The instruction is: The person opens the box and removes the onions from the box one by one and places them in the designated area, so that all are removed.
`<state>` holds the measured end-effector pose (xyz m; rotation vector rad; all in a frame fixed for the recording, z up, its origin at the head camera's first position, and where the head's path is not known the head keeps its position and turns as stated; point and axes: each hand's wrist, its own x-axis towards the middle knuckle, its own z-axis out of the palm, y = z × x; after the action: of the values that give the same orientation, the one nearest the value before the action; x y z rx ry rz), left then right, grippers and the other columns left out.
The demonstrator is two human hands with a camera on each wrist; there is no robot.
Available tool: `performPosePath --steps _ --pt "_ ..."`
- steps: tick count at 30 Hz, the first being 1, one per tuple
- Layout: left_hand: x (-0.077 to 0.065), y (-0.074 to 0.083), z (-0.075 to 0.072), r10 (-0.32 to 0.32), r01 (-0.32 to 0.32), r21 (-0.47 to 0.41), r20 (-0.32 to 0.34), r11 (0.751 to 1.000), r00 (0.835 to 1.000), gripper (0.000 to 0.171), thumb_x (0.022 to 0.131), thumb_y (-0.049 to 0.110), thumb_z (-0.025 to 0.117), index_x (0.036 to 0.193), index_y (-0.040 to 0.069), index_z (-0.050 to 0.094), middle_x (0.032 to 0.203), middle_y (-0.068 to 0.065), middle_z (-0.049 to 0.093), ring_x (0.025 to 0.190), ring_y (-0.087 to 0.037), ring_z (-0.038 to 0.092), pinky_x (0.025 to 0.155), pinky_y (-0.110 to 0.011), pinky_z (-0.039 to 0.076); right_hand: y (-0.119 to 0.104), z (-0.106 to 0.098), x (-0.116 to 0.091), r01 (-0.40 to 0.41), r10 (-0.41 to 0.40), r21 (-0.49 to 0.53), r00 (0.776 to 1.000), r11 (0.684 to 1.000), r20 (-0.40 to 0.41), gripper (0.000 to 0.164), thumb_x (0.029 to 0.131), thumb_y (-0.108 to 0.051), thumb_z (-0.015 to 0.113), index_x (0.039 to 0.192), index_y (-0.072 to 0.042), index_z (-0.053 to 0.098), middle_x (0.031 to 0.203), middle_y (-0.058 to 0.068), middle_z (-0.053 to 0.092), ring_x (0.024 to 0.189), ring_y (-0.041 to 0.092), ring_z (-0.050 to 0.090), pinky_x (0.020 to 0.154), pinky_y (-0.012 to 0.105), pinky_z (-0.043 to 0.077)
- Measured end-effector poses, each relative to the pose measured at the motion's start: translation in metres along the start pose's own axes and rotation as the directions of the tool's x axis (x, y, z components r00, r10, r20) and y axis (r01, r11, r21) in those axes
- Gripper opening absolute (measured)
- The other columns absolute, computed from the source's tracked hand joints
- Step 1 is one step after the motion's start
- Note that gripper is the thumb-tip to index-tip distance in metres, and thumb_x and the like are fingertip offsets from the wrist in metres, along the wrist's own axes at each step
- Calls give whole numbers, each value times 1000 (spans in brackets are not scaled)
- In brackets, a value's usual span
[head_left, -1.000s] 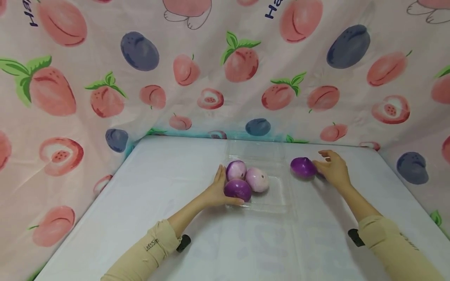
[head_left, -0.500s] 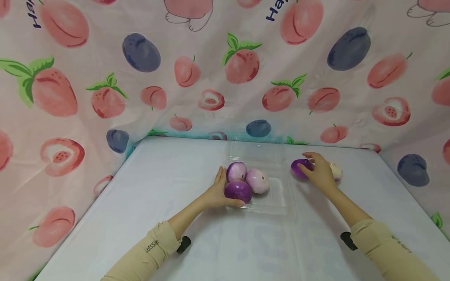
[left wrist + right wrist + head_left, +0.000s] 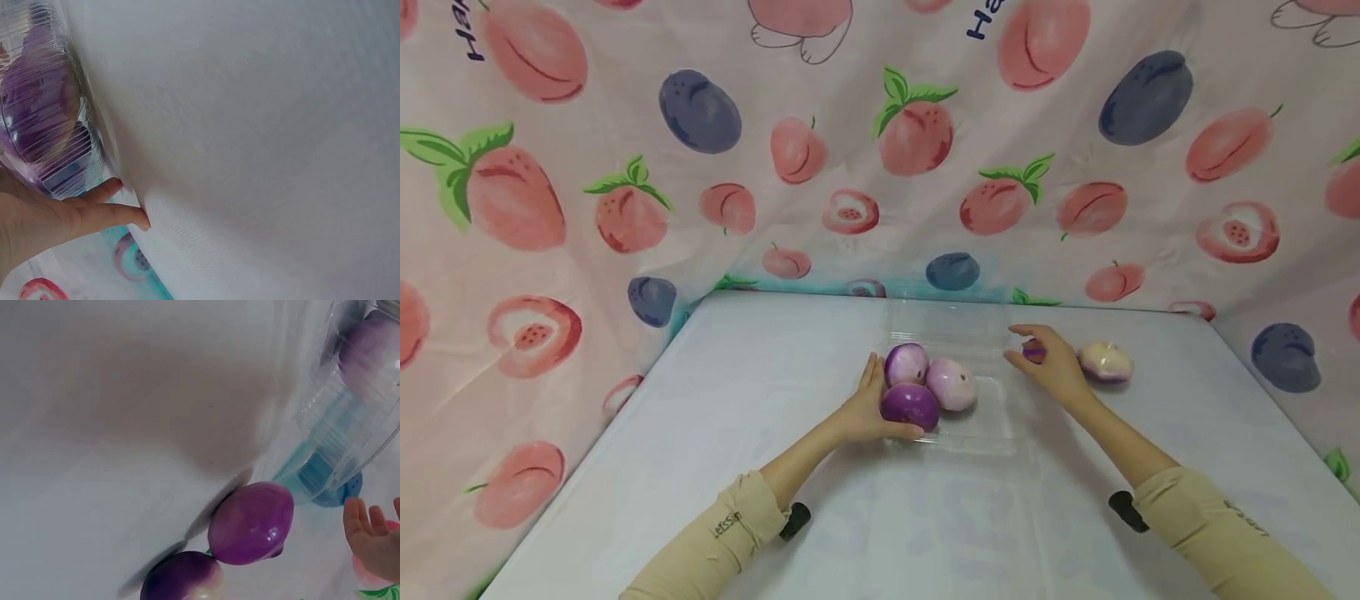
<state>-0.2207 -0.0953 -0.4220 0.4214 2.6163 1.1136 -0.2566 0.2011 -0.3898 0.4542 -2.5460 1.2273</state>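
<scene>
In the head view a clear plastic container (image 3: 992,425) with its lid folded back holds three purple-and-white onions (image 3: 952,385). My left hand (image 3: 868,412) rests against its left front corner, straight fingers along the side and thumb along the front edge. The left wrist view shows those fingers (image 3: 109,215) extended beside the container wall. To the right of the container, my right hand (image 3: 1048,367) is spread over a purple onion (image 3: 1034,352), mostly hidden behind it. In the right wrist view that onion (image 3: 251,523) sits on the table, apart from the spread fingers (image 3: 353,519).
Another onion, pale on top (image 3: 1107,362), lies on the white table (image 3: 760,358) just right of my right hand. Behind the table hangs a fruit-print cloth (image 3: 865,125), which also runs up both sides.
My right hand has moved left, away from the pale-topped onion and over the purple one, uncovering the pale one. The left hand has kept its place at the container.
</scene>
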Motion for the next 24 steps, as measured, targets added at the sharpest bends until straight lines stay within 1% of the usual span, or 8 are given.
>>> performPosePath --steps 3,5,7,12,14,18,21,24 --pt "0 -1 0 -1 1 -5 -2 1000 1000 132 66 52 80 150 2 -8 157 -15 -17 146 -36 0 112 -55 24 -6 3 0 -3 -2 49 994 999 113 41 87 -8 66 125 4 55 129 28 54 110 46 57 92 54 47" --pt "0 -1 0 -5 5 -2 -1 1000 1000 132 66 52 80 150 3 -8 157 -15 -18 146 -35 0 112 -54 24 -9 5 1 -6 -8 76 982 997 187 43 89 -10 65 128 4 53 134 27 50 116 47 53 95 54 45" --pt "0 -1 0 -5 5 -1 -1 1000 1000 132 66 52 81 150 3 -8 157 -14 -18 146 -36 0 112 -55 24 -11 7 1 -10 -14 99 971 995 237 45 89 -11 65 130 3 52 135 26 49 120 47 50 97 54 44" --pt "2 0 0 -3 3 5 -3 1000 1000 132 66 52 80 150 4 -9 157 -12 -19 146 -35 1 112 -55 24 -14 14 4 -9 -25 114 954 993 297 50 87 -11 67 132 1 50 137 25 48 123 46 47 99 57 42" --pt "3 0 -1 -4 4 4 -2 1000 1000 131 67 52 80 150 4 -9 157 -12 -19 146 -35 1 112 -55 24 -14 17 6 -13 -19 97 946 995 324 53 86 -14 69 134 -1 48 139 24 46 124 47 46 99 57 41" --pt "2 1 -1 -6 6 -2 2 1000 1000 130 67 51 80 150 3 -8 157 -13 -18 146 -36 3 112 -55 25 -13 23 8 -8 -16 59 921 998 390 58 86 -18 70 136 -3 46 141 23 43 125 48 43 98 59 41" --pt "2 0 -1 -8 8 -6 3 1000 1000 131 67 51 80 150 3 -8 157 -13 -18 146 -36 3 112 -55 25 -14 27 8 25 -42 46 902 999 430 59 85 -20 71 136 -5 46 141 22 42 125 49 42 97 62 40" --pt "1 0 0 -11 11 -9 4 1000 1000 131 66 52 80 150 3 -8 157 -13 -19 146 -37 3 112 -54 25 -16 31 7 81 -88 36 881 996 464 60 83 -21 72 135 -5 47 142 22 41 125 48 41 95 65 40"
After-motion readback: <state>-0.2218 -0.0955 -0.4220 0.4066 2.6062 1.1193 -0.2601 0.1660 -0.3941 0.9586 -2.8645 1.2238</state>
